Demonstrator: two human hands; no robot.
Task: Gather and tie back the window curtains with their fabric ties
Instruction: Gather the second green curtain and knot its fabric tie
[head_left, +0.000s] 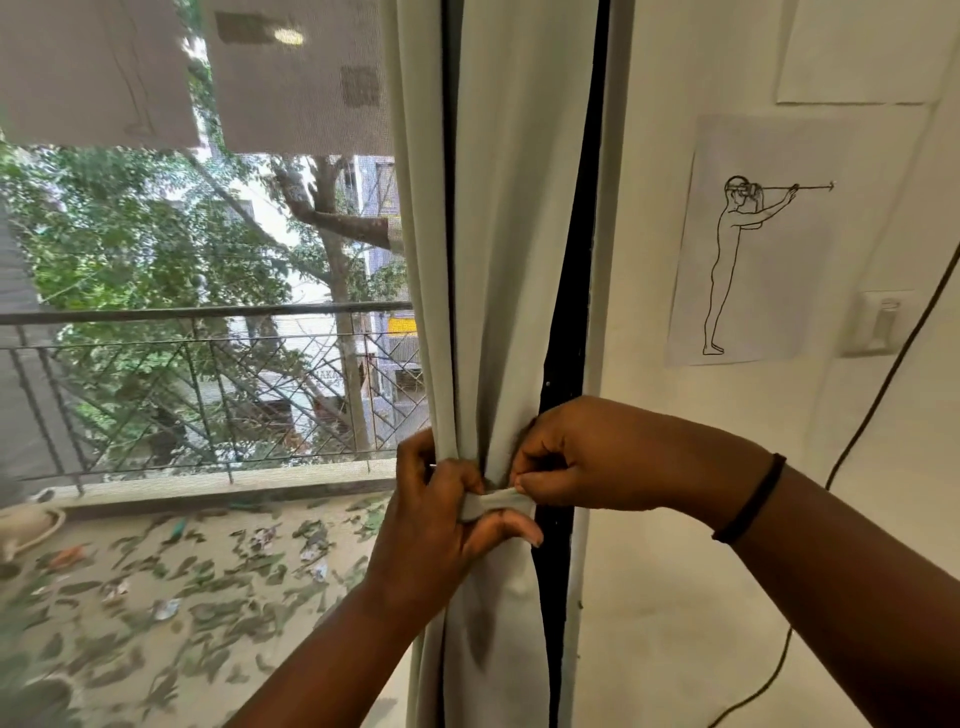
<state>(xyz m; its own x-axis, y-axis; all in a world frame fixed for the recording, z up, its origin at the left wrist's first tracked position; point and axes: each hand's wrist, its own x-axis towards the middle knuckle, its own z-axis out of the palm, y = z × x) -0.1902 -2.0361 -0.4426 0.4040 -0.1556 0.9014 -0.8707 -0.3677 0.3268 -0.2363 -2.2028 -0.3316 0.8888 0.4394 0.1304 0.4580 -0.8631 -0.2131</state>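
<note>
A pale grey-green curtain (498, 234) hangs gathered into a narrow bunch at the window's right edge, beside the black frame. A fabric tie (496, 500) of the same cloth runs across the bunch at waist height. My left hand (441, 514) wraps around the gathered curtain and grips the tie's left end, thumb pointing right below it. My right hand (587, 457) pinches the tie's right end between thumb and fingertips, close against the curtain. The rest of the tie is hidden behind the fabric and my fingers.
The black window frame (566, 322) stands just right of the curtain, then a white wall with a line drawing on paper (748, 244), a switch (883, 322) and a hanging black cable (883, 395). Left, a mesh screen looks onto a leaf-strewn balcony with a metal railing (208, 332).
</note>
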